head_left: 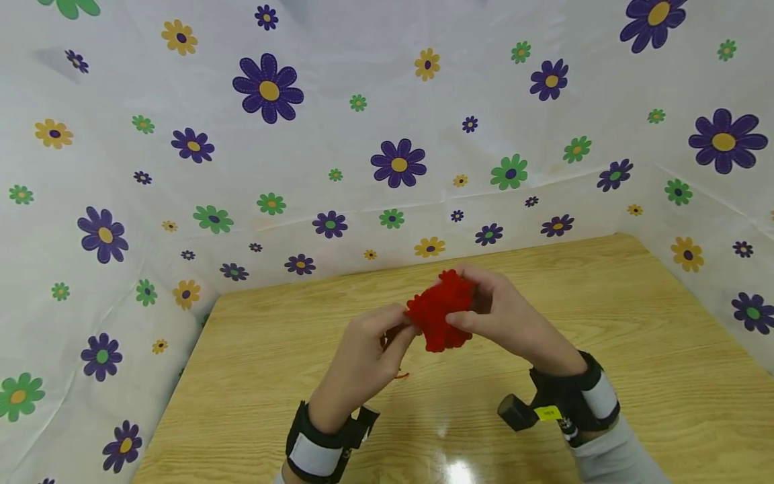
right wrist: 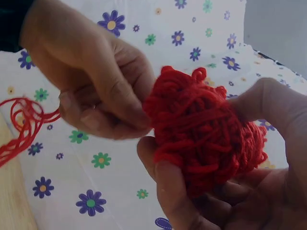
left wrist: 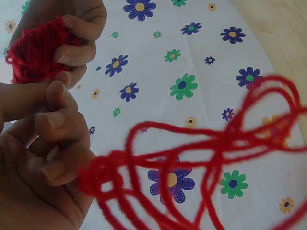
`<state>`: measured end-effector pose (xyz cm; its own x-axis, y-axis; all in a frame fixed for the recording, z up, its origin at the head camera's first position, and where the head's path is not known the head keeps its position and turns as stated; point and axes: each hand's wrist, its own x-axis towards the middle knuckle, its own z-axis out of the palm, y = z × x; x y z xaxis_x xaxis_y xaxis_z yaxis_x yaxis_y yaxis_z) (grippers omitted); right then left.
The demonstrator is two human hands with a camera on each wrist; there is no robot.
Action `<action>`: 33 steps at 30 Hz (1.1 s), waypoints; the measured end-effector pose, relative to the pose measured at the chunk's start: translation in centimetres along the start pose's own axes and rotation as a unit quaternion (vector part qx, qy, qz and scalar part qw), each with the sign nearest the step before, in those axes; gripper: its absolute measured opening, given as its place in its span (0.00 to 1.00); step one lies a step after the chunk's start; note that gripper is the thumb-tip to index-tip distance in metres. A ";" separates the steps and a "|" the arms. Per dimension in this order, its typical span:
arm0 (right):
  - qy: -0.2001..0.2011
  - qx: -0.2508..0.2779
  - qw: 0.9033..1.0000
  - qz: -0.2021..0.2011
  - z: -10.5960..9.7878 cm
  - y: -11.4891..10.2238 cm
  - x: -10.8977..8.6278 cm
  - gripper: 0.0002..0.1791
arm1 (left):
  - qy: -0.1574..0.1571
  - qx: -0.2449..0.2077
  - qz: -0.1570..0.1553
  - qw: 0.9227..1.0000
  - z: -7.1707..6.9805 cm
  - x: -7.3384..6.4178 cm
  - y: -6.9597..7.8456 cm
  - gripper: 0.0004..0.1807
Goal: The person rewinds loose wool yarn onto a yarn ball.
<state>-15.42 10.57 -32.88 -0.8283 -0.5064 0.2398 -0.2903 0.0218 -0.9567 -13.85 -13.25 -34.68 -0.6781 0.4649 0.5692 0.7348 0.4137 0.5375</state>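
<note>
- flower-printed cloth [head_left: 338, 134] hangs behind and to the sides of your wood-grain table [head_left: 254, 376].
- head view: you hold the red yarn ball [head_left: 440, 316] up above the table, between your hands. your right hand [head_left: 508, 316] grips it, thumb across the near face; your left hand [head_left: 369, 349] comes in from the other side, thumb and fingers pinched together at the ball's edge.
- left wrist view: loose strands [left wrist: 220, 146] spread in long, overlapping loops beside your left hand's curled fingers, which hold them. judging by this, a good part is wound, while these loops are left to take up.
- right wrist view: wraps cross the ball in several directions, short loops sticking up, so the winding looks well along but uneven. your right thumb and fingers cup it from opposite sides. how much yarn lies beyond the frame, you cannot tell.
</note>
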 end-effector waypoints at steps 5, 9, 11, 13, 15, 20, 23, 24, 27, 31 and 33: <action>-0.038 -0.045 0.998 -0.003 0.2 -0.1 0.0 0.22 | 0.018 0.008 -0.002 1.000 -0.4 -0.1 -0.1 0.08; -0.058 -0.078 0.995 -0.010 0.3 -0.2 0.0 0.21 | 0.020 0.006 0.001 1.000 -0.5 0.0 -0.1 0.07; -0.064 -0.089 0.994 -0.007 0.4 -0.2 0.0 0.21 | 0.020 0.003 0.003 1.000 -0.5 0.0 0.0 0.07; -0.066 -0.099 0.993 -0.003 0.5 -0.2 0.0 0.21 | 0.021 0.001 0.006 1.000 -0.4 0.0 0.1 0.07; -0.068 -0.106 0.992 0.002 0.6 -0.1 0.0 0.21 | 0.022 0.002 0.006 1.000 -0.4 0.0 0.2 0.06; -0.073 -0.124 0.989 0.011 0.8 0.0 0.2 0.21 | 0.023 0.003 0.004 1.000 -0.3 0.0 0.3 0.06; -0.066 -0.146 0.987 0.006 0.9 0.1 0.3 0.21 | 0.025 0.001 0.003 1.000 -0.3 0.1 0.4 0.06; -0.061 -0.155 0.986 0.003 1.0 0.2 0.3 0.22 | 0.026 0.001 0.004 1.000 -0.2 0.1 0.5 0.06; -0.036 -0.189 0.981 -0.011 1.2 0.3 0.4 0.23 | 0.034 -0.002 0.010 0.999 -0.1 0.1 0.5 0.06; 0.004 -0.219 0.975 -0.025 1.6 0.2 0.5 0.24 | 0.043 -0.007 0.021 0.999 0.1 0.1 0.7 0.05; 0.021 -0.225 0.974 -0.028 1.7 0.2 0.6 0.26 | 0.043 -0.008 0.028 0.999 0.3 0.0 0.9 0.05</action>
<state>-15.17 8.85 -33.24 -0.8206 -0.4829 0.3056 -0.5090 0.3745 -0.7750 -13.22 -12.64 -34.35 -0.6354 0.4176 0.6496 0.7716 0.3765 0.5127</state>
